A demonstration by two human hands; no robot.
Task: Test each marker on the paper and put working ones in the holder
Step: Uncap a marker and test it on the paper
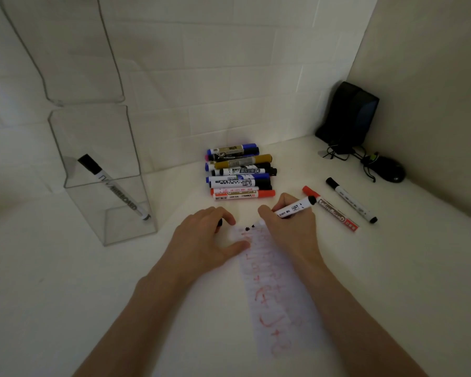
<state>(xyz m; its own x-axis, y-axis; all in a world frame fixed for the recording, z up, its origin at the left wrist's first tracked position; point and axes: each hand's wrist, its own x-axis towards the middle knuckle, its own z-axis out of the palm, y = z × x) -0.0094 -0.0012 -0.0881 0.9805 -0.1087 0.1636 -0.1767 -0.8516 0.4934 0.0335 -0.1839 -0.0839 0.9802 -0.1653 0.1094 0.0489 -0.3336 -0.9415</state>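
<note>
right hand [286, 227] grips marker [295, 207] (tip down-left on paper [278, 295]) | left hand [204, 238] holds cap [220, 222]

Your left hand [201, 238] and right hand [288, 229] are both bare. Your left forearm [147, 303] and right forearm [346, 300] are bare too, uncovered from the wrist down to the bottom edge of the view. Anything you wear higher up is out of frame. Arms slim, wrists narrow. Knuckles show as low ridges on both hands. Nails are too small and dim to make out. Low light, so finer detail can't be told.
</note>
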